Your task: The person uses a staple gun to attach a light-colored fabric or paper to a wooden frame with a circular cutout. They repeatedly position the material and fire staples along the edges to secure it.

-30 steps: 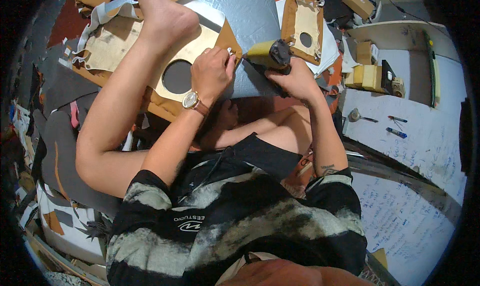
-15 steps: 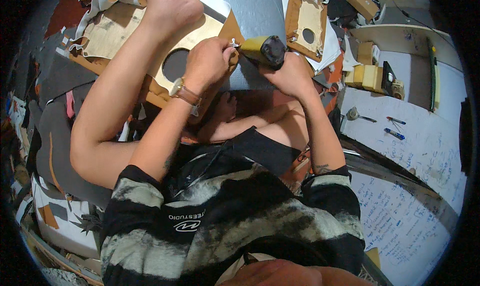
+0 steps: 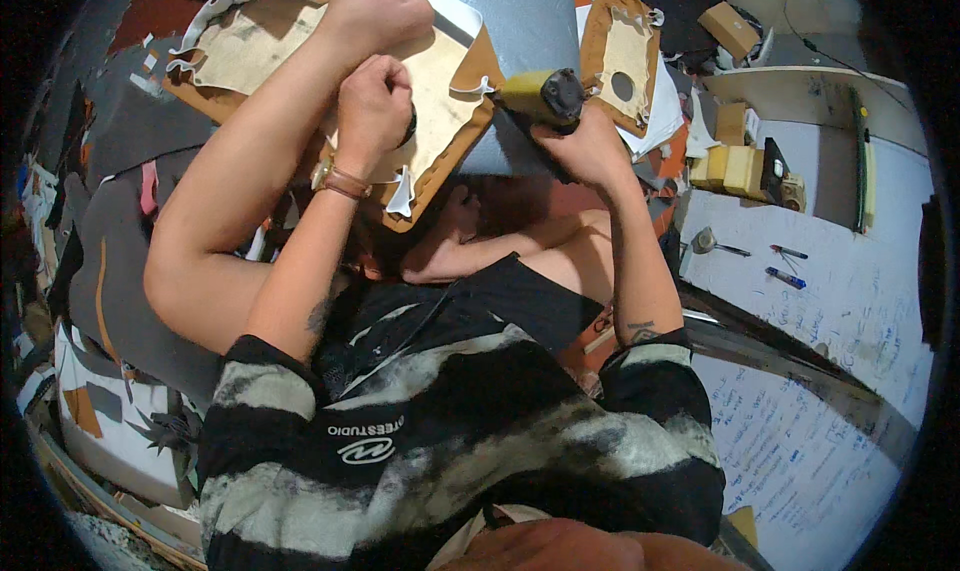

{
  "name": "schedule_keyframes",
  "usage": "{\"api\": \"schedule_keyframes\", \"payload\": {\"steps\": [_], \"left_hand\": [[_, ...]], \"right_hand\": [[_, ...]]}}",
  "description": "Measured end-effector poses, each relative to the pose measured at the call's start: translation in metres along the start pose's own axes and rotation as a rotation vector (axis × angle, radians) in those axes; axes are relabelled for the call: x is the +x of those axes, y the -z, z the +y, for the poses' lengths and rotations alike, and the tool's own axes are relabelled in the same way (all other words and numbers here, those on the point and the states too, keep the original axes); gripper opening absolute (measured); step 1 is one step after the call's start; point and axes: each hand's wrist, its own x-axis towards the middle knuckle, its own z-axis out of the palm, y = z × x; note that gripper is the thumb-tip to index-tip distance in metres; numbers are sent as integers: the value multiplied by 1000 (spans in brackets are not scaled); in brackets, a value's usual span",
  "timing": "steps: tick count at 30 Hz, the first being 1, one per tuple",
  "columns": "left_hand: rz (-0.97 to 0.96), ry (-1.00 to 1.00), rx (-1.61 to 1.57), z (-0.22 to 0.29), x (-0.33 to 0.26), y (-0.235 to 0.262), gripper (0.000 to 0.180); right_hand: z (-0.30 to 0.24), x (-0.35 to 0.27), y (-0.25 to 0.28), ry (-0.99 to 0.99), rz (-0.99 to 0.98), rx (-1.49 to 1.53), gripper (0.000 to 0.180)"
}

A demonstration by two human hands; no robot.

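Note:
A wooden panel [image 3: 445, 76] wrapped at its edges in tan leather-like cover [image 3: 437, 193] lies under my bent left leg. White lining sticks out at its corners. Over the panel, beside its dark round hole, my left hand [image 3: 372, 106] is closed with fingers curled; what they hold, if anything, is hidden. My right hand [image 3: 585, 146] grips a yellow and black power tool [image 3: 545, 93], which looks like a staple gun. Its dark rounded end faces up, near the panel's right corner, and its front end is hidden.
A smaller tan-edged panel [image 3: 627, 66] with a round hole lies on white sheets at the right. Beyond are yellow foam blocks [image 3: 732, 171], pens [image 3: 787, 276] and a white board [image 3: 770, 231] covered in handwriting. Grey material [image 3: 115, 261] lies at my left.
My left hand has let go of the panel's tan edge near the tool and moved left over the panel. The panel has shifted and turned slightly. The tool has moved a little right.

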Motion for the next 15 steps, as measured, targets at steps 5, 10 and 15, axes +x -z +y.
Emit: {"api": "schedule_keyframes", "payload": {"steps": [5, 10, 15], "left_hand": [[-227, -167, 360, 20, -31, -20, 24], [-221, -188, 345, 25, -33, -38, 29], [-236, -163, 295, 20, -33, -44, 20]], "right_hand": [[6, 6, 0, 39, -11, 37, 51], [5, 4, 0, -20, -30, 28, 52], [-7, -3, 4, -30, -26, 10, 48]]}}
